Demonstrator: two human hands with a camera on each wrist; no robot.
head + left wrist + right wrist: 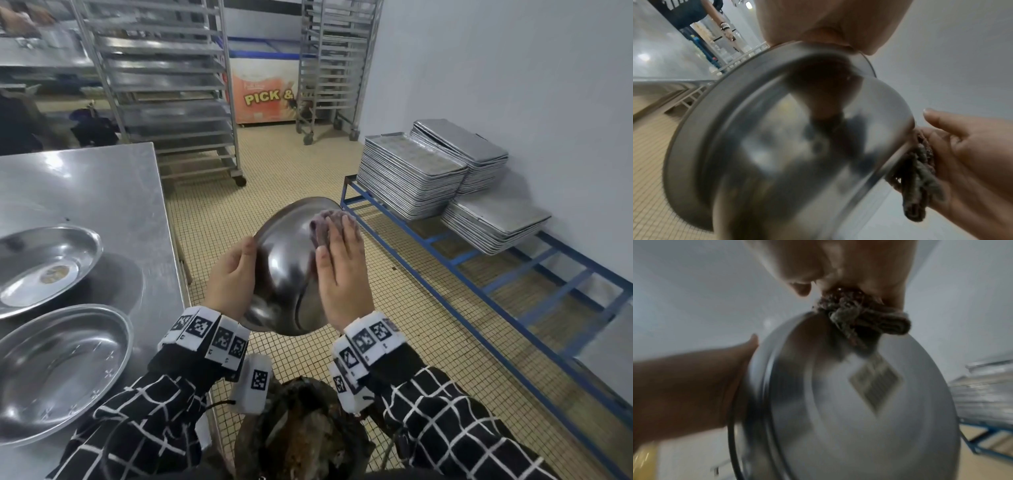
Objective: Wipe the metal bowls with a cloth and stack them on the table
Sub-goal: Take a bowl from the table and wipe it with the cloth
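Observation:
A metal bowl is tilted on edge in the air over the floor, its outer side toward me. My left hand grips its rim on the left, thumb on the outside. My right hand lies flat with straight fingers and presses a purplish-grey cloth against the bowl's outer wall. The left wrist view has the bowl, the cloth and the right hand. In the blurred right wrist view the cloth sits bunched on the bowl. Two more bowls lie on the steel table.
Stacks of metal trays sit on a low blue frame along the right wall. Wheeled tray racks and a chest freezer stand at the back. A dark bin is just below my arms. Tiled floor lies between table and frame.

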